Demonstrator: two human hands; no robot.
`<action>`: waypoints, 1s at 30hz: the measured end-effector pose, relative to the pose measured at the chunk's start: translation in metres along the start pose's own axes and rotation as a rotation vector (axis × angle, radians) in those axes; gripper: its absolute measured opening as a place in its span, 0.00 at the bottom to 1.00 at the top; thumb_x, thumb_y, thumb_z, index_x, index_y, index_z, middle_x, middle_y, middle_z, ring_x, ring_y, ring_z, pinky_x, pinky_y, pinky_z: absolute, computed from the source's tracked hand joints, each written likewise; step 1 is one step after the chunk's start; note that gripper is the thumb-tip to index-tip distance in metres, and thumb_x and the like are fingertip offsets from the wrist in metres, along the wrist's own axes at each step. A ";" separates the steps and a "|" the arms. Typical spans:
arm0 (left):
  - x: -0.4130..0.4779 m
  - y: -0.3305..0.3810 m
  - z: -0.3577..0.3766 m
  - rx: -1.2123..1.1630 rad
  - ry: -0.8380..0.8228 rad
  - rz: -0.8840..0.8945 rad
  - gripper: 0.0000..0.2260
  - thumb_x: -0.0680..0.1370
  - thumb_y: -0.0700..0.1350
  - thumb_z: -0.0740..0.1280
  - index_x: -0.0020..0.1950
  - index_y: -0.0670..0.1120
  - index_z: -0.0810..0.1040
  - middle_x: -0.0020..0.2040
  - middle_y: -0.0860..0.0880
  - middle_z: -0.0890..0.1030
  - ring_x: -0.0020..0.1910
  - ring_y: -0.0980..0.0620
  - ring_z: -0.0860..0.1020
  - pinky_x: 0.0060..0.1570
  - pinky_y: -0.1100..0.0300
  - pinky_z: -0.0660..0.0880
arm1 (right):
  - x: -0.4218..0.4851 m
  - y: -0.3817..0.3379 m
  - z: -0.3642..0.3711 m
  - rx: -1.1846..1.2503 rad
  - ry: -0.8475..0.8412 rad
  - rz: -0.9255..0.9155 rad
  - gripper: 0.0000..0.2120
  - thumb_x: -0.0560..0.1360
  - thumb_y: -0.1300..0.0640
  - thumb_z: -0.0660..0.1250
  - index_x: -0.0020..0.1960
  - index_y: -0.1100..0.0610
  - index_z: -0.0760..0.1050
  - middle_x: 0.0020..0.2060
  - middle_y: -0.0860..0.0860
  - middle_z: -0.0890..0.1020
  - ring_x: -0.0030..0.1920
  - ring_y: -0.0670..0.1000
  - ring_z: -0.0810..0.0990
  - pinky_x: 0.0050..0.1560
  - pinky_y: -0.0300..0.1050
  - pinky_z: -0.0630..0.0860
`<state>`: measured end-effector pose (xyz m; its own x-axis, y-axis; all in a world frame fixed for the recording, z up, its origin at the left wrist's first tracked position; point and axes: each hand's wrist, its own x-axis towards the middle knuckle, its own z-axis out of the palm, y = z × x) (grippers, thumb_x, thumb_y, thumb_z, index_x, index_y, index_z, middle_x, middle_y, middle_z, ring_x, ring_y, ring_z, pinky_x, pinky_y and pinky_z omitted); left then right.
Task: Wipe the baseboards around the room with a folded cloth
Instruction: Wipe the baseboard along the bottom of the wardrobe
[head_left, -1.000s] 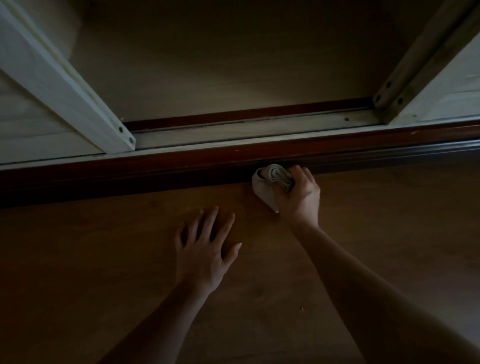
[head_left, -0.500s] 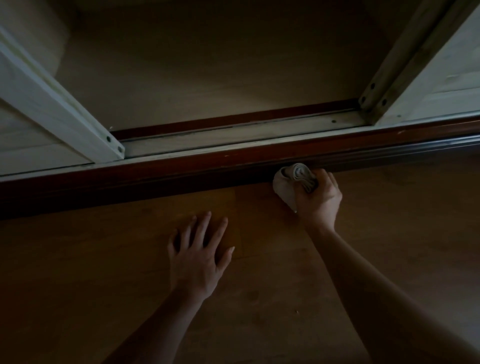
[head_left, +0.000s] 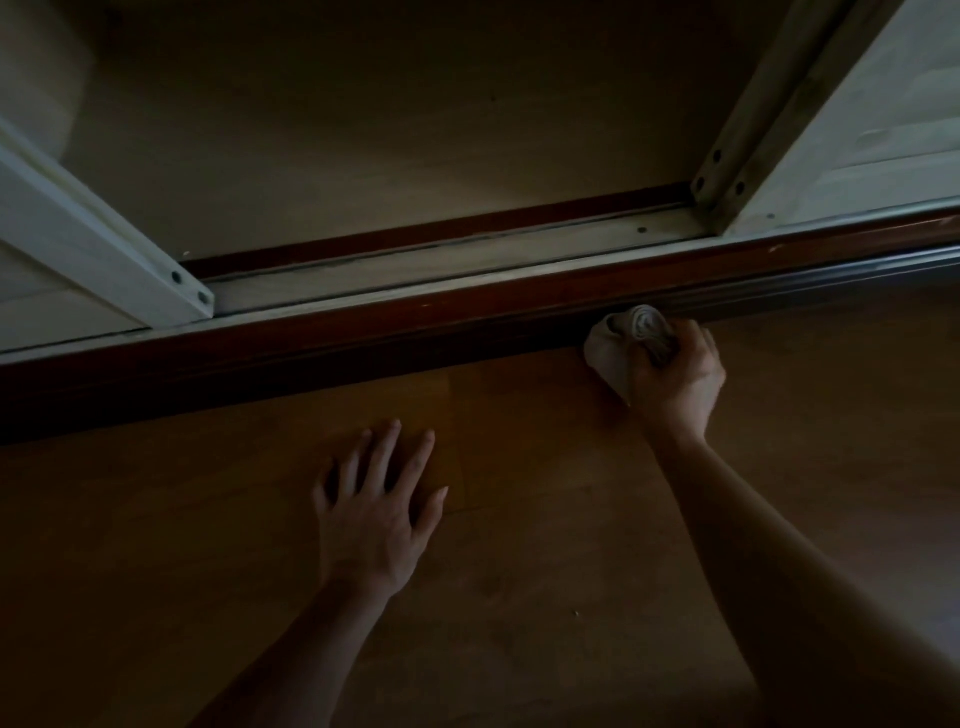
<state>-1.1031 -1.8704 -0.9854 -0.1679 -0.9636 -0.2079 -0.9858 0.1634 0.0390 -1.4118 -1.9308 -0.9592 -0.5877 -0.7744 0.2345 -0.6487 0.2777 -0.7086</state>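
1. My right hand is curled round the folded cloth. Fingers and thumb bunch it into a wad, so a thick pad meets the wood instead of loose corners.
2. The cloth is pressed against the front face of the dark reddish baseboard, right of its middle. It sits low, where the far edge of the wooden floor meets the board, and one corner trails onto the floor. I judge I hold it low so the pad covers both the grooved moulding and the seam beneath.
3. My left hand lies palm down on the floor with its fingers spread, holding nothing. It is near the baseboard but well apart from the cloth. It is there to prop me, I think, as I lean in low.
4. Above the baseboard runs a pale sliding-door track, with a white door frame standing on its left end.
5. Baseboard stretches away on both sides of the cloth. In this dim light I cannot tell which part is clean.
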 end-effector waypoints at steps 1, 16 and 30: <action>0.000 0.000 0.000 0.004 0.002 0.000 0.29 0.80 0.69 0.43 0.79 0.64 0.57 0.81 0.51 0.60 0.77 0.44 0.60 0.68 0.34 0.63 | 0.000 0.000 -0.001 0.010 0.018 0.032 0.10 0.74 0.60 0.70 0.53 0.63 0.76 0.49 0.57 0.79 0.50 0.55 0.77 0.49 0.41 0.67; -0.003 0.002 -0.008 -0.011 -0.017 0.000 0.30 0.78 0.69 0.40 0.80 0.64 0.57 0.82 0.52 0.58 0.78 0.44 0.59 0.70 0.36 0.61 | -0.017 -0.020 0.016 0.029 -0.108 -0.122 0.07 0.73 0.61 0.69 0.50 0.61 0.76 0.46 0.55 0.77 0.44 0.52 0.76 0.43 0.45 0.72; -0.008 -0.011 -0.008 -0.026 0.029 0.105 0.28 0.79 0.66 0.50 0.76 0.59 0.68 0.76 0.48 0.68 0.72 0.42 0.68 0.67 0.37 0.66 | -0.091 -0.113 0.075 0.096 -0.291 -0.181 0.16 0.74 0.50 0.65 0.54 0.61 0.74 0.49 0.55 0.75 0.48 0.55 0.76 0.44 0.54 0.77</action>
<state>-1.0905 -1.8658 -0.9765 -0.2693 -0.9474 -0.1729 -0.9624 0.2582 0.0844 -1.2492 -1.9342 -0.9505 -0.2962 -0.9395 0.1722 -0.6732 0.0774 -0.7354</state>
